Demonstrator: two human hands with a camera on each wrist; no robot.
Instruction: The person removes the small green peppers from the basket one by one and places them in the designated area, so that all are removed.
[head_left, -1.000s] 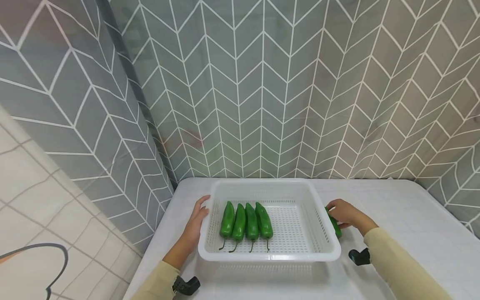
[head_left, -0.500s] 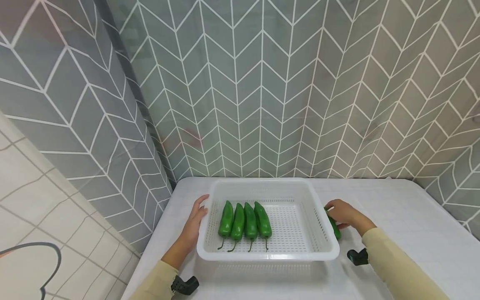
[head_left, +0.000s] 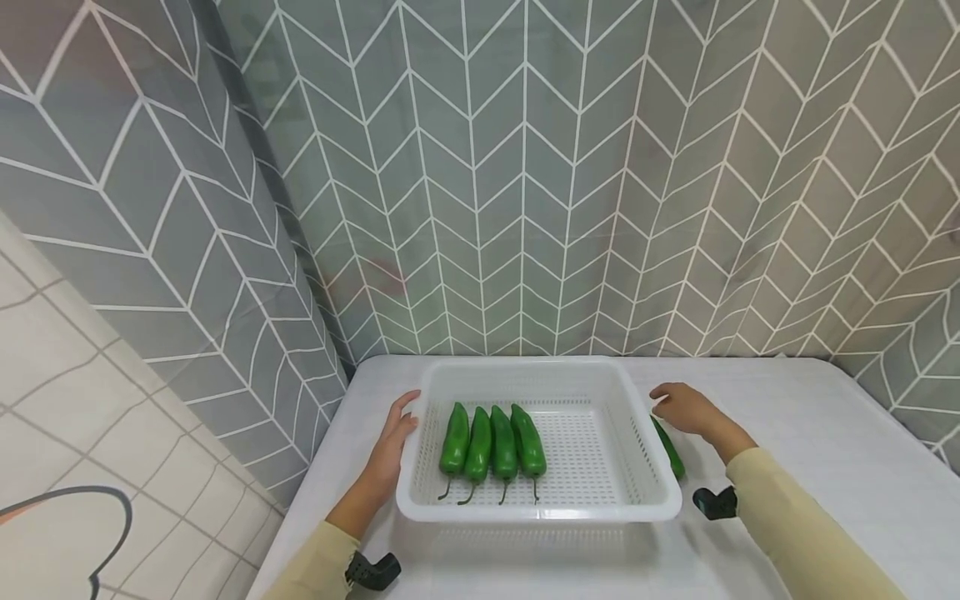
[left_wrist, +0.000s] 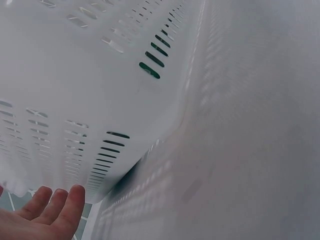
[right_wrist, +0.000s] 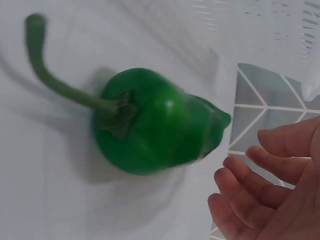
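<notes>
A white plastic basket (head_left: 540, 514) with perforated walls stands on the table, and several green chili peppers (head_left: 503, 446) lie side by side in its left half, stems toward me. At the basket's left wall is my left hand (head_left: 386, 454), its fingers extended along the outside; the left wrist view shows those fingertips right by the slotted wall. Outside the right wall a single green pepper (head_left: 672, 457) lies on the table, its curved stem plain in the right wrist view. My right hand (head_left: 690, 410), fingers loosely bent and holding nothing, hovers over this pepper's far end.
A white cloth covers the table (head_left: 795, 467), which extends to the right of the basket. Behind it hangs a grey curtain (head_left: 540, 208) with white chevron lines. White tiling (head_left: 112, 417) shows at the left. A dark wrist device (head_left: 372, 572) sits below the left hand.
My right hand has let go of the pepper beside the basket and risen slightly away from it, so more of the pepper shows. The left hand stays at the basket.
</notes>
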